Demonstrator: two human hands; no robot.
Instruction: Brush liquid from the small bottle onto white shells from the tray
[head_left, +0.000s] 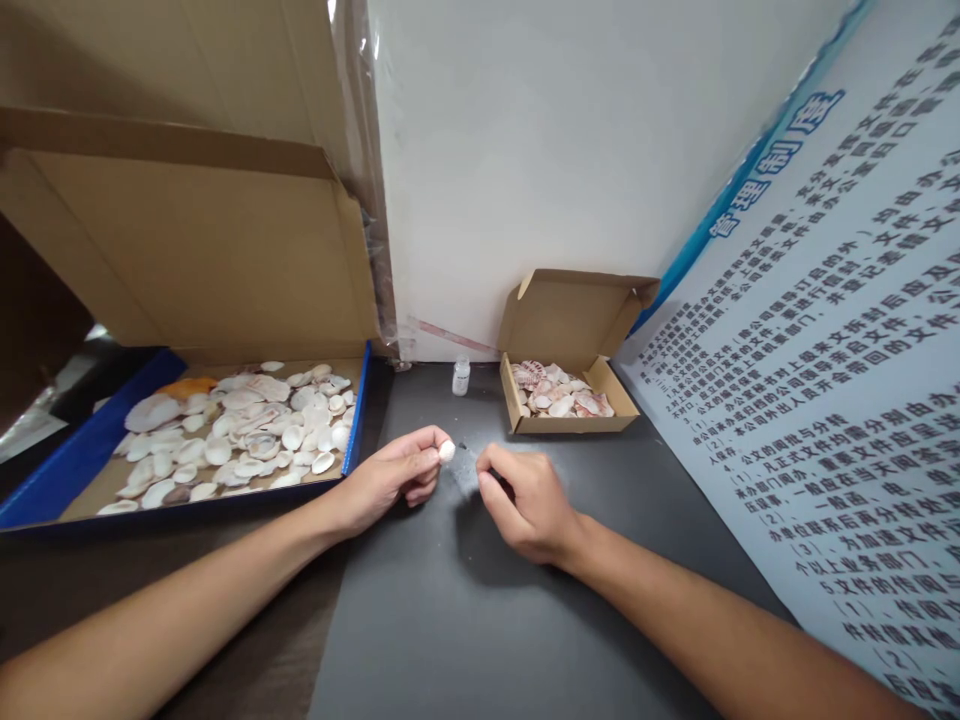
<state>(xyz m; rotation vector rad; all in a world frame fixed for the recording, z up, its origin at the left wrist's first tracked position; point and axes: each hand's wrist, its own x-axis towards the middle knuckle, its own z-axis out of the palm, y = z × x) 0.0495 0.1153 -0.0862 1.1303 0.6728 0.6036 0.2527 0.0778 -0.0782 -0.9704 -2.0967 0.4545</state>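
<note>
My left hand (401, 470) pinches a small white seashell (447, 451) between thumb and forefinger, above the dark grey mat. Closed in a fist just to the right of it, my right hand (529, 500) grips a thin tool whose small dark tip (463, 446) points at the shell. The fingers hide most of this tool, so its kind does not show. Tip and shell are very close; I cannot tell if they touch. Fine pale dust (461, 470) lies on the mat beneath them.
Left stands an open blue-sided carton (356, 410) of loose shells (247, 430). A small open cardboard box (570, 425) with more shells sits back right, beside a small clear bottle (460, 377). A white wall panel (525, 150) and a printed board (787, 330) border the mat (450, 640).
</note>
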